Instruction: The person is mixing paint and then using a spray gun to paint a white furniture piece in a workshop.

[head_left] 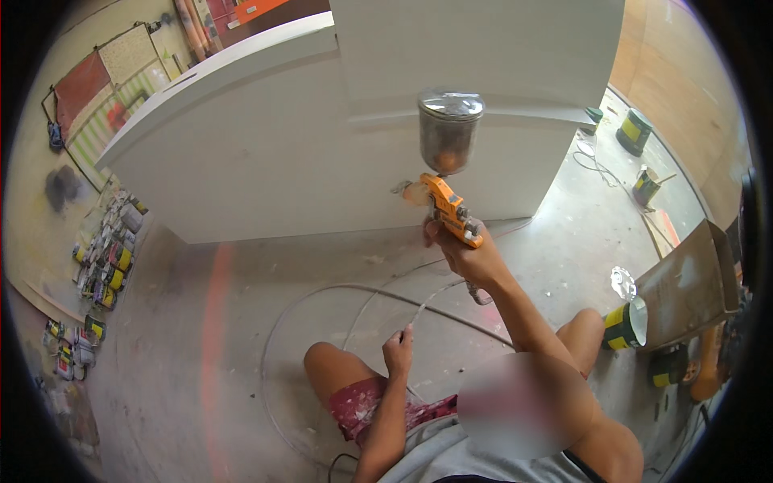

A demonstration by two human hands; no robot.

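My right hand (467, 249) is wrapped round the grip of an orange spray gun (447, 208), with a metal paint cup (449, 133) standing on top of it. The gun's nozzle points left and forward, close to a large white panel-sided piece (266, 153); I cannot tell the exact gap. Low in front of my body, my left hand (398, 352) closes round a thin pale air hose (423, 307). This hose runs up toward the underside of the gun. Paint spots mark my red shorts (360, 406).
Loops of hose (270, 354) lie on the grey floor around my knees. At the right stand an open paint can (626, 326), a cardboard box (684, 282) and more cans (634, 133). Several cans (113, 270) line the left wall. An orange stripe (216, 322) crosses the floor.
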